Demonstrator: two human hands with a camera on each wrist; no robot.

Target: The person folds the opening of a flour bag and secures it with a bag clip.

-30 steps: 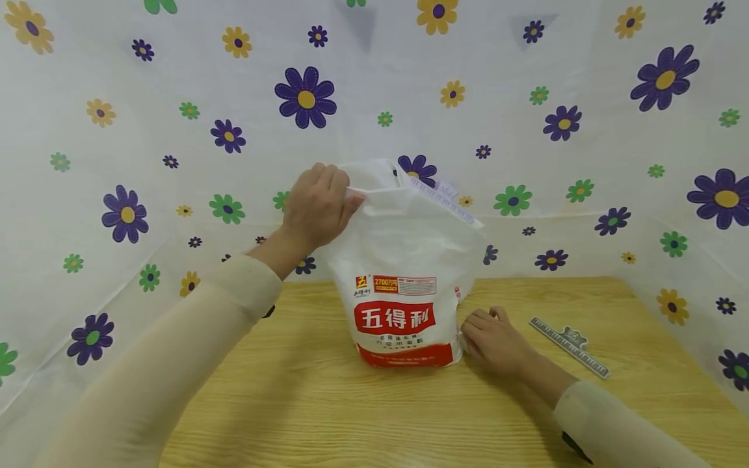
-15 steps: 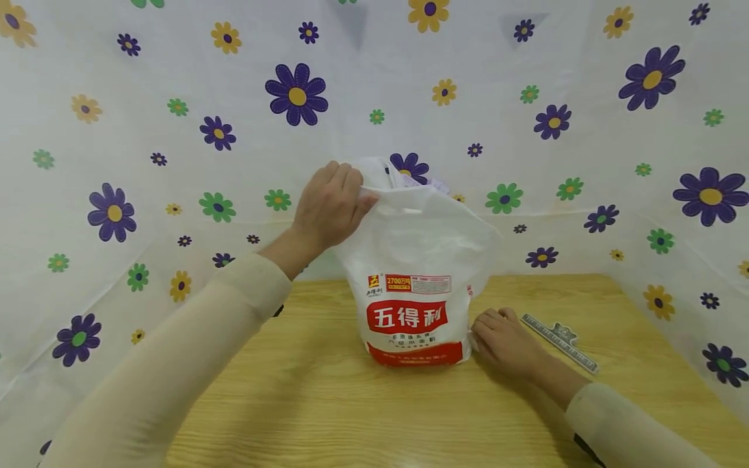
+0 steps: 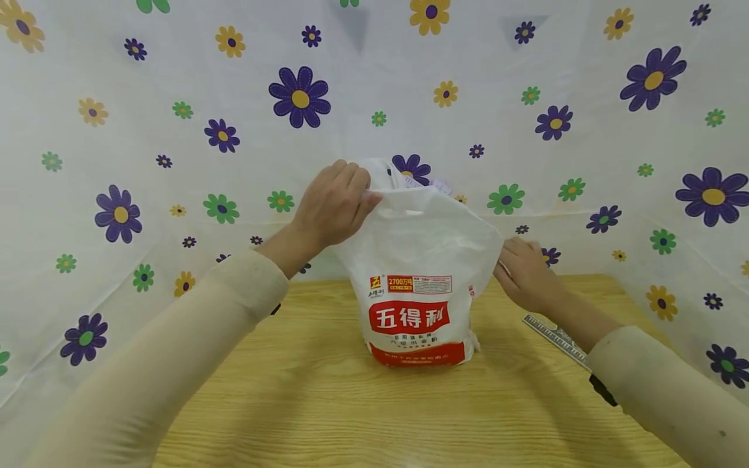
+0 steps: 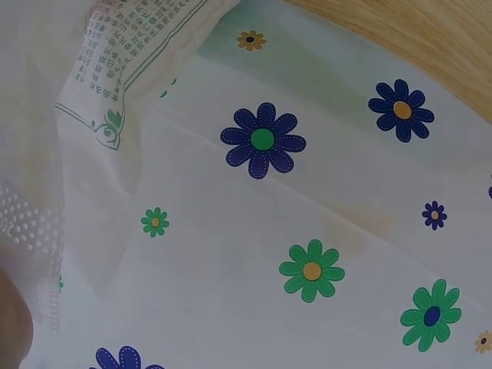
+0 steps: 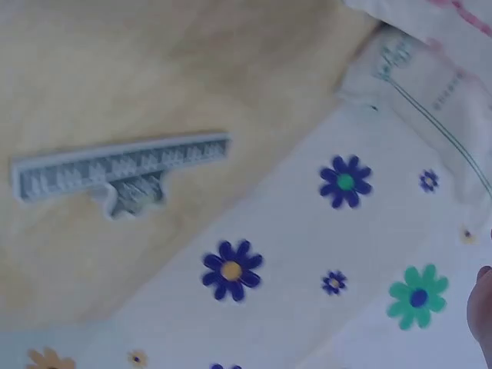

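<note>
A white flour bag (image 3: pixel 421 253) with red printed panels stands upright on the table, its upper part limp and unfilled. My left hand (image 3: pixel 333 205) grips the top left corner, thumb on the front face. At the upper right edge, my right hand (image 3: pixel 529 273) pinches the plastic, which stretches towards the fingers. In the left wrist view the bag's green-printed back (image 4: pixel 138 54) fills the upper left. The right wrist view catches part of the bag (image 5: pixel 430 100) at upper right and a fingertip at the edge.
A long clip with a ruler-like bar (image 3: pixel 550 333) lies on the wooden table (image 3: pixel 328 416), partly hidden by my right forearm; it shows whole in the right wrist view. A flower-patterned sheet (image 3: pixel 246 84) stands behind and beside the table.
My right hand has risen from the bag's lower right corner to its upper right edge and taken hold there. The left hand keeps its grip. The bag's right side is more spread.
</note>
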